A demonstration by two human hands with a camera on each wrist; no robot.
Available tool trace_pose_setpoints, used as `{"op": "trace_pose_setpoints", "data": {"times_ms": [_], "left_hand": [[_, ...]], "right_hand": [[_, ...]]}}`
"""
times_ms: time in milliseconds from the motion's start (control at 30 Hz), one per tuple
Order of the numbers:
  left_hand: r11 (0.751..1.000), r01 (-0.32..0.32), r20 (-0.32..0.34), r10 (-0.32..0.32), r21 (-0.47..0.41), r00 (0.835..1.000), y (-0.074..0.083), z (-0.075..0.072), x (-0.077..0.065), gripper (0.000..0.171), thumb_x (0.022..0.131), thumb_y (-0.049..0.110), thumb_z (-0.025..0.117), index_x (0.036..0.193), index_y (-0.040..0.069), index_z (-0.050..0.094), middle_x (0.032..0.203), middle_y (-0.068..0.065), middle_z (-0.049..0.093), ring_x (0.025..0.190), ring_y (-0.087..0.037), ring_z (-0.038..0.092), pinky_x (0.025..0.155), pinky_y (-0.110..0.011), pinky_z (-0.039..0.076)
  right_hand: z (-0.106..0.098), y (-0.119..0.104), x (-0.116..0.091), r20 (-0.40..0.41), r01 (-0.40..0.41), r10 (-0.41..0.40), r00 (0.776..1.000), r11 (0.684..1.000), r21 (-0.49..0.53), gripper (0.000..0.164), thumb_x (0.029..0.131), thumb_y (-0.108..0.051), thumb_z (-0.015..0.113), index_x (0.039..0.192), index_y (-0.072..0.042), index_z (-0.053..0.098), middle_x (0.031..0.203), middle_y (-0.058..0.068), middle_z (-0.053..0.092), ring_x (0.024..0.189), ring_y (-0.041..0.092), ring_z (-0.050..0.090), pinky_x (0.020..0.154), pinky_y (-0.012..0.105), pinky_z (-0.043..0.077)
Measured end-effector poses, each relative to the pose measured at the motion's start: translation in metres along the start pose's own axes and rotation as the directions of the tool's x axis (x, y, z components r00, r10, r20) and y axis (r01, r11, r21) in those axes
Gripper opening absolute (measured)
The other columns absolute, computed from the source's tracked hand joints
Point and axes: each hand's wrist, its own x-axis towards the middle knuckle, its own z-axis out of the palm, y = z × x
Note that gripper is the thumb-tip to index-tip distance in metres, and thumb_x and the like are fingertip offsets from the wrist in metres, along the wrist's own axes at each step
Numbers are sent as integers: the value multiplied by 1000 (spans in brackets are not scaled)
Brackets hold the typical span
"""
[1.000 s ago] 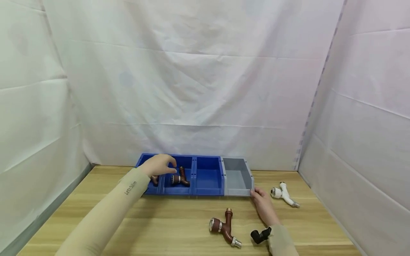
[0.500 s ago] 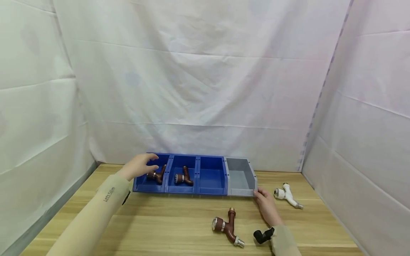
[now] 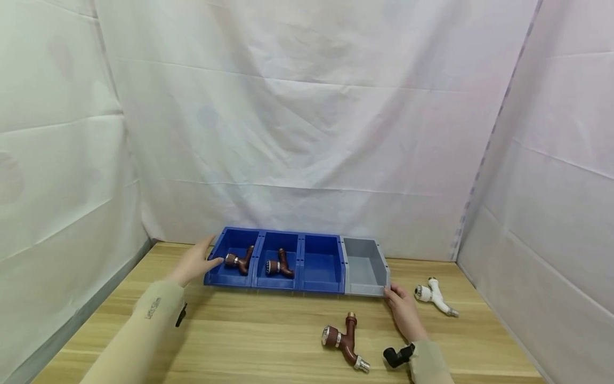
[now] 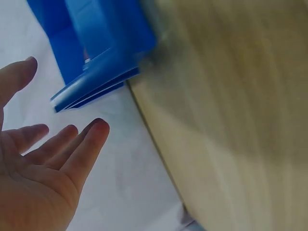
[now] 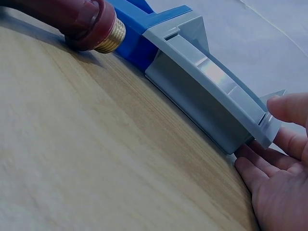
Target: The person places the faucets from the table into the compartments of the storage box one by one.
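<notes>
Currently | wooden table [image 3: 249,341] | white drapes [image 3: 307,133] | left fingers [image 4: 86,156] loose | right fingers [image 5: 252,172] gripping grey bin [image 3: 366,289]

Back sheet [image 3: 307,133]: white creased cloth, 12 o'clock
Left sheet [image 3: 57,160]: pale, creased, 9 o'clock
Right sheet [image 3: 566,186]: white, creased, 3 o'clock
Worktop [image 3: 259,330]: pale wood grain, 6 o'clock
Light: soft, pinkish towards 2 o'clock

On the table [image 3: 259,341], four storage bins [image 3: 322,269] stand in a row before the cloth [image 3: 307,133]; we see one tap [image 3: 244,264] in the leftmost, a second [image 3: 285,268] in the next, a third [image 3: 348,344] in front, a fourth [image 3: 437,296] to the right.
</notes>
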Motion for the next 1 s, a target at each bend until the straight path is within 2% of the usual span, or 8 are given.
{"op": "trace_pose_setpoints", "data": {"times_ms": [133, 267, 333, 467, 600, 767, 1000], "left_hand": [[994, 72, 35, -69, -87, 997, -5, 9, -8, 80, 97, 29, 60, 148, -13, 16, 140, -38, 35, 123, -54, 40, 95, -63, 36], [975, 146, 64, -137, -167, 988, -5, 14, -14, 78, 99, 32, 55, 147, -15, 16, 141, -40, 32, 123, -55, 40, 96, -62, 37], [972, 150, 56, -142, -181, 988, -5, 16, -16, 73, 100, 31, 53, 145, -17, 20, 140, -40, 32, 123, -55, 40, 96, -62, 37], [967, 121, 10, -122, -224, 993, -6, 18, -16, 61, 102, 22, 51, 141, -18, 30, 137, -40, 37, 121, -53, 44, 97, -60, 38], [960, 95, -31, -107, -262, 994, -12, 21, -14, 50, 101, 12, 50, 139, -18, 37, 133, -38, 44, 118, -51, 48, 96, -58, 39], [968, 99, -65, -116, -229, 991, -15, 25, -18, 45, 100, 10, 51, 137, -16, 42, 130, -35, 48, 117, -49, 50, 97, -58, 38], [975, 138, -114, -159, -175, 981, -10, 26, -26, 46, 100, 13, 53, 138, -12, 44, 128, -34, 51, 114, -48, 52, 94, -59, 40]], "right_hand": [[0, 1, 0, -4, -7, 7, 1000, 1000, -11, 47, 104, -13, 44, 143, 11, 32, 145, 27, 35, 124, 17, 43, 92, 16, 41], [0, 1, -2, -6, -6, 6, 1000, 1000, -27, 50, 104, -16, 45, 143, 12, 31, 145, 29, 34, 116, 7, 46, 95, 18, 40], [0, -1, -2, -11, -10, 10, 1000, 1000, -21, 51, 103, -16, 46, 143, 12, 31, 145, 28, 33, 116, 6, 46, 98, 21, 39], [0, -3, -2, -3, -16, 16, 1000, 1000, -21, 52, 104, -17, 45, 144, 12, 29, 147, 28, 32, 123, 13, 43, 103, 28, 36], [0, -2, -1, -7, -16, 16, 1000, 1000, -16, 51, 104, -16, 44, 144, 12, 28, 147, 28, 31, 119, 9, 45, 100, 23, 38], [1, -1, -1, -15, 6, -6, 1000, 1000, -1, 51, 103, -15, 46, 142, 14, 30, 144, 29, 33, 106, -3, 49, 92, 16, 41], [3, -1, -2, -8, 25, -25, 1000, 1000, -4, 51, 103, -15, 46, 141, 15, 30, 144, 29, 33, 106, -3, 49, 92, 15, 40]]}}
